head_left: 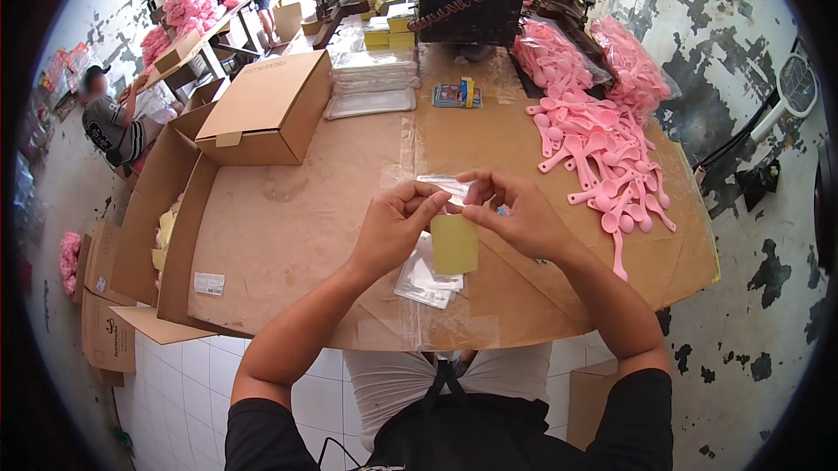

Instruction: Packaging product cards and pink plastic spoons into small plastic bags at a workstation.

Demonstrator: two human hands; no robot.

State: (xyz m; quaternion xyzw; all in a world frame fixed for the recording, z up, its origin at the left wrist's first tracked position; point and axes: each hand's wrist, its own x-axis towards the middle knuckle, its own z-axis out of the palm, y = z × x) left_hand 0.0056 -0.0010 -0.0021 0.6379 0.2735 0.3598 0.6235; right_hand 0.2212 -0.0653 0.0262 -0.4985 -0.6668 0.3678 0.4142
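Observation:
My left hand (400,218) and my right hand (513,212) meet over the near middle of the table, both with fingers pinched. Between them hangs a small yellow-green card (455,245), held at its top edge. Fingertips cover that edge, so I cannot tell whether something else is gripped with it. Beneath the hands lies a loose pile of clear plastic sleeves (425,283), partly hidden by the card. To the right spreads a heap of pink plastic spoons (602,157).
An upturned-looking closed cardboard box (262,104) stands at the left, beside an open carton (179,209). Stacked clear packets (374,87) and small printed cards (456,94) lie farther back. Bagged pink spoons (633,61) sit at the back right. Another person (113,122) sits at far left.

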